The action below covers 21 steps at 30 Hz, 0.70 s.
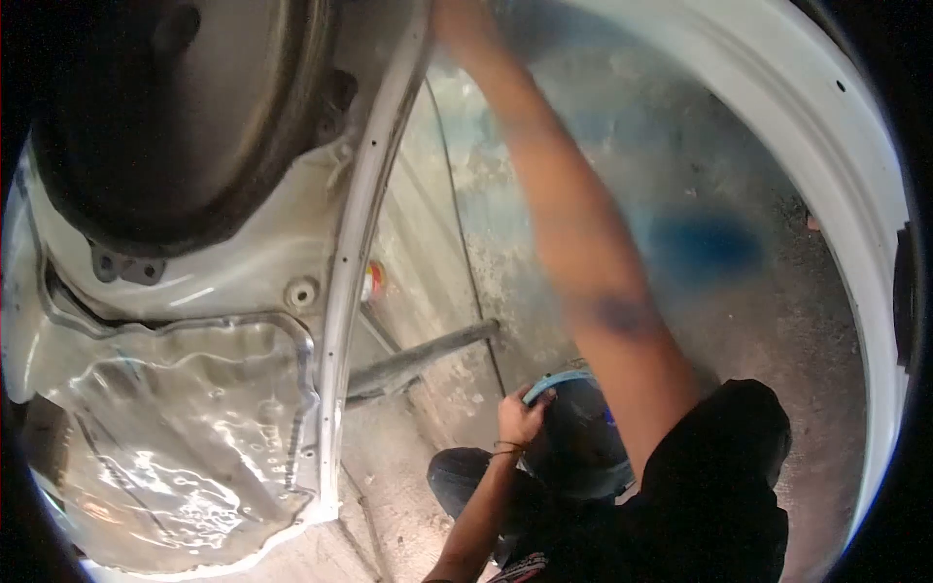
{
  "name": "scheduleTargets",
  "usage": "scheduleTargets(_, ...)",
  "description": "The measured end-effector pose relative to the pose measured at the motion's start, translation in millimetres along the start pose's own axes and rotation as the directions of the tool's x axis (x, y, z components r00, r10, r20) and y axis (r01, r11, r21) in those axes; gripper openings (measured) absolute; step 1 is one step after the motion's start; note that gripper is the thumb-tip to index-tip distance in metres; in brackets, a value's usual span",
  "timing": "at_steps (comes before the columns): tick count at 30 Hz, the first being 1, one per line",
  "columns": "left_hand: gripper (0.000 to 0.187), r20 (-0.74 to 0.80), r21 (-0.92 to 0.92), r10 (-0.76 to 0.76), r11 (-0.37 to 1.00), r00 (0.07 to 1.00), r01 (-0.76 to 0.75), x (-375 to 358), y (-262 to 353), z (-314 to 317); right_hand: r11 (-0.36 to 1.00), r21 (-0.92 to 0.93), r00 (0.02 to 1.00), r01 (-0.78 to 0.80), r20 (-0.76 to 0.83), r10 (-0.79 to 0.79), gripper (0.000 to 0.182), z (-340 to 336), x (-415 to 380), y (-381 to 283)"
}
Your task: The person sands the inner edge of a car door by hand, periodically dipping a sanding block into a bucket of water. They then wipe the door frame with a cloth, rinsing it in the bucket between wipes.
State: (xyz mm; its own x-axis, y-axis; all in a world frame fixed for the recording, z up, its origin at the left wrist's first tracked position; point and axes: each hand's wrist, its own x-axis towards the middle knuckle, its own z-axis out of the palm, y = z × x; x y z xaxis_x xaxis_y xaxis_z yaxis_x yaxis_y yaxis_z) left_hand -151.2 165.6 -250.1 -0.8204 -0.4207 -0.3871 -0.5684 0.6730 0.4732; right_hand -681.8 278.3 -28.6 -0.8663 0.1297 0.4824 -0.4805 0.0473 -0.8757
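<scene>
My left hand (520, 418) grips the light-blue rim of a dark blue bucket (583, 437), which sits low between my knees. My right arm stretches up and away, blurred by motion. My right hand (457, 19) reaches the top edge of the view, next to the flange of a white car body panel (355, 253). The blur and the frame edge hide its fingers, and I cannot tell whether it holds anything.
The white body panel fills the left, with a dark round well (175, 117) and a dented glossy section (165, 428). A grey metal bar (418, 360), a small red-and-yellow can (372, 280) and a thin cable (462, 223) lie on the stained concrete floor. A white curved panel (855, 223) borders the right.
</scene>
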Motion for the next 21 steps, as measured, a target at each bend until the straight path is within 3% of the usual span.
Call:
scheduleTargets(1,0.044,0.013,-0.01,0.01,1.0,1.0,-0.01,2.4,-6.7,2.1,0.976,0.158,0.988,-0.147,0.059,0.14,0.033,-7.8,-22.7,-20.9)
scheduleTargets(2,0.044,0.018,-0.011,0.016,1.0,1.0,-0.016,7.0,-9.5,4.9,0.98,0.177,0.993,-0.094,-0.047,0.104,0.036,11.9,-42.6,-22.5)
scheduleTargets(3,0.043,-0.035,-0.015,0.105,0.994,0.994,-0.105,5.2,-13.7,4.2,0.989,0.146,0.984,-0.026,-0.173,0.051,0.039,41.8,-77.7,-32.5)
scheduleTargets(5,0.038,0.057,0.125,0.321,0.937,0.945,-0.326,5.7,-18.0,-7.5,0.974,0.227,0.957,-0.02,-0.277,0.084,0.045,71.1,-152.9,-81.7)
scheduleTargets(6,0.038,0.068,0.127,0.324,0.935,0.944,-0.33,6.6,5.0,2.4,0.861,0.499,0.943,-0.095,-0.233,0.239,0.048,56.7,-177.6,-112.0)
scheduleTargets(7,0.038,-0.305,-0.017,0.165,0.984,0.938,-0.178,1.2,44.0,22.0,0.865,0.494,0.94,-0.095,-0.241,0.241,0.048,55.5,-172.1,-111.7)
scheduleTargets(9,0.036,-0.033,0.078,0.254,0.965,0.967,-0.251,2.6,-3.5,2.4,0.926,0.377,0.892,-0.006,-0.417,0.176,0.044,64.9,-156.6,-101.3)
scheduleTargets(10,0.035,0.104,0.107,0.291,0.947,0.951,-0.302,3.4,-27.2,-7.4,0.999,-0.005,0.985,-0.044,-0.165,0.043,0.044,77.2,-126.9,-56.5)
scheduleTargets(11,0.035,0.019,0.139,0.204,0.969,0.979,-0.205,-2.7,2.7,-10.4,0.999,-0.008,0.986,-0.042,-0.164,0.04,0.044,79.1,-126.5,-51.8)
scheduleTargets(13,0.035,-0.061,0.168,0.12,0.98,0.991,-0.108,-6.5,24.8,-16.2,0.981,0.192,0.977,-0.025,-0.203,0.064,0.052,75.8,-127.9,-48.7)
scheduleTargets(15,0.035,0.052,0.171,-0.042,0.985,0.998,0.033,0.7,29.0,-17.1,0.927,0.375,0.966,0.023,-0.245,0.075,0.061,60.3,-125.9,-52.3)
scheduleTargets(17,0.036,-0.058,0.099,0.229,0.97,0.972,-0.223,8.3,-33.5,11.1,0.846,0.532,0.945,-0.015,-0.269,0.186,0.066,57.8,-152.9,-81.1)
scheduleTargets(18,0.036,-0.224,0.121,0.354,0.935,0.908,-0.335,16.2,-71.6,38.6,0.793,0.603,0.925,-0.084,-0.25,0.288,0.067,65.5,-183.1,-111.2)
scheduleTargets(20,0.037,-0.486,0.181,0.471,0.878,0.736,-0.443,27.7,-116.2,71.6,0.761,0.643,0.918,-0.084,-0.248,0.311,0.065,64.4,-176.4,-112.1)
scheduleTargets(21,0.04,-0.328,0.317,0.454,0.879,0.829,-0.356,18.6,-83.0,50.1,0.726,0.681,0.91,-0.096,-0.236,0.342,0.064,66.3,-169.6,-106.0)
